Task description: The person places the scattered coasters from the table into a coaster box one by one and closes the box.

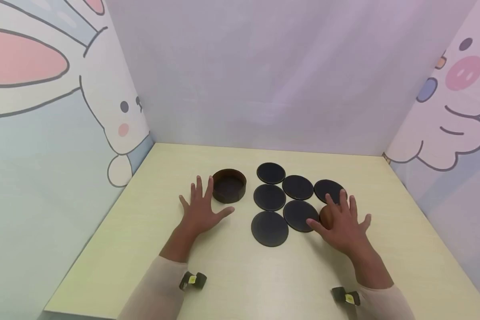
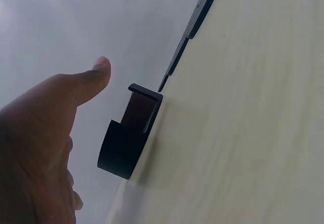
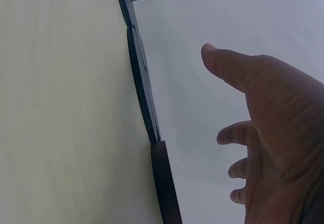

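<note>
My left hand (image 1: 202, 213) hovers with fingers spread just left of a round dark coaster holder (image 1: 229, 189), apart from it in the left wrist view, where the holder (image 2: 120, 150) shows a notch in its wall. My right hand (image 1: 344, 224) is held above the table, fingers spread, over a brown round piece (image 1: 326, 217) that it partly hides. In the right wrist view this brown piece (image 3: 166, 183) looks thicker than the discs beside it. Several flat black round coasters (image 1: 270, 197) lie close together between the hands; one coaster (image 1: 329, 190) sits beyond my right fingertips.
A pale wood-grain table (image 1: 232, 275) carries everything. Behind it hangs a plain light cloth (image 1: 264, 80). Cloth walls with cartoon animals stand at the left (image 1: 64, 178) and right (image 1: 456, 186) edges. Small dark devices with yellow labels sit at both wrists.
</note>
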Action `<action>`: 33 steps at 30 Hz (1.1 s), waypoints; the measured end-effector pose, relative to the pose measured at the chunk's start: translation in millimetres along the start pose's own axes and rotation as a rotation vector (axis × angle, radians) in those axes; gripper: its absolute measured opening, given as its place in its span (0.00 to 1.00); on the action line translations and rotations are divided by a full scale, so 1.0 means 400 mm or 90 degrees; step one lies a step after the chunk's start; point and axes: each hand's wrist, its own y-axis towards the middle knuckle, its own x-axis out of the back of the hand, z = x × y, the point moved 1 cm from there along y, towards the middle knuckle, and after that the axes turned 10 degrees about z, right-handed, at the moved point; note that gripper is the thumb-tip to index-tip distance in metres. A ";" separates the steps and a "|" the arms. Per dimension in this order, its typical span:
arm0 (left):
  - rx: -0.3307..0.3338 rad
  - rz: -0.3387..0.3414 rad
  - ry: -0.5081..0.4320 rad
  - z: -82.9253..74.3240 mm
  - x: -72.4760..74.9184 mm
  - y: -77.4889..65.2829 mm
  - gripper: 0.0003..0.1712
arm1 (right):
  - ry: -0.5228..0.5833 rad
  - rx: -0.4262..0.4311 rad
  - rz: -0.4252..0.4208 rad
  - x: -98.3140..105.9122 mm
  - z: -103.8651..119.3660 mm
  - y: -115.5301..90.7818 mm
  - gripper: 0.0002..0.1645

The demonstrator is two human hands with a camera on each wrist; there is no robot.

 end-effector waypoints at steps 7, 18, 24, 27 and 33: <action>-0.033 -0.003 -0.075 0.020 -0.012 0.026 0.71 | 0.002 0.011 -0.016 -0.004 0.007 -0.003 0.64; -0.107 -0.040 -0.214 0.067 -0.026 0.066 0.72 | -0.013 0.042 -0.027 -0.013 0.029 -0.005 0.62; -0.119 -0.027 -0.268 0.084 -0.026 0.080 0.73 | 0.001 0.066 -0.026 -0.020 0.049 -0.006 0.61; -0.115 -0.025 -0.281 0.091 -0.027 0.087 0.73 | 0.024 0.087 -0.021 -0.023 0.062 -0.007 0.60; -0.113 -0.020 -0.298 0.101 -0.030 0.100 0.74 | 0.048 0.108 -0.008 -0.036 0.088 -0.009 0.57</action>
